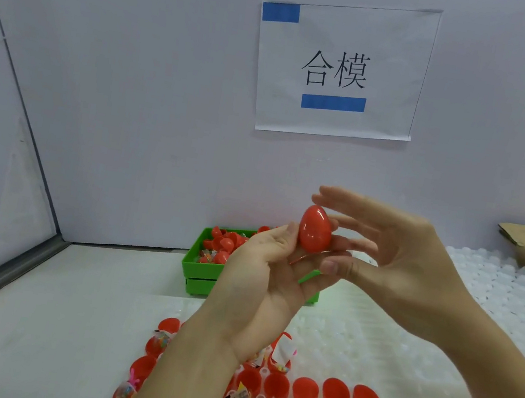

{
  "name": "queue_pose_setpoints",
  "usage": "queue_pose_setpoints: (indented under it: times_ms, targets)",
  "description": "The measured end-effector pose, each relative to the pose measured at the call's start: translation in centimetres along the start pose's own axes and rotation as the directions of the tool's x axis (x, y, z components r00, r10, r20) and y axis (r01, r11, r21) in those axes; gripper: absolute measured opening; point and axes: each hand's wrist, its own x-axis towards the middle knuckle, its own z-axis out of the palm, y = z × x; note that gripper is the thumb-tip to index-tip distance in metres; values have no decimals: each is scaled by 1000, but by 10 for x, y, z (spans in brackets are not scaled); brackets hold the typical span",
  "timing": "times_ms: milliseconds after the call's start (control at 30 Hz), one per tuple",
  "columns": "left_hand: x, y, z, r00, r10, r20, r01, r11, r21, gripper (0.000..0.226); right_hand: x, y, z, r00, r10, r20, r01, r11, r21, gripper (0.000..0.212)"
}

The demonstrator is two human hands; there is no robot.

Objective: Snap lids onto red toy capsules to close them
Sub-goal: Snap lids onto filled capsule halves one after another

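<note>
Left hand (263, 268) fingertips round closed capsule (315, 229)

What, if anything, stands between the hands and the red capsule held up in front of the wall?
Nothing visible. The red capsule already sits between both hands: the left hand holds it from below and the right hand touches it with its fingertips from the side. It looks closed.

glossy smooth plastic capsule (315, 229) (red), matt paper sign (341, 69), green plastic bin (204, 267).
</note>
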Motion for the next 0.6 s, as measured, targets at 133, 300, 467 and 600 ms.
queue_pose_setpoints:
  times_ms: [133, 300, 467, 600]
  targets:
    - [0, -1, 1, 998, -14, 57, 15, 1000, -24, 37, 0, -2, 3, 999, -29, -41, 29, 1000, -10, 54]
    - [5, -4, 1, 993, 92, -69, -71, 961, 269, 31, 1, -5, -1, 993, -77, -92, 60, 984, -169, 51]
    - [1, 3, -9, 919, 374, 125, -329, 552, 767, 38, 1, -8, -4, 994, -81, -78, 58, 965, -256, 44]
    - [0, 8, -9, 884, 372, 283, -392, 260, 882, 60, 2, -12, -9, 999, -45, 29, 50, 970, -237, 34]
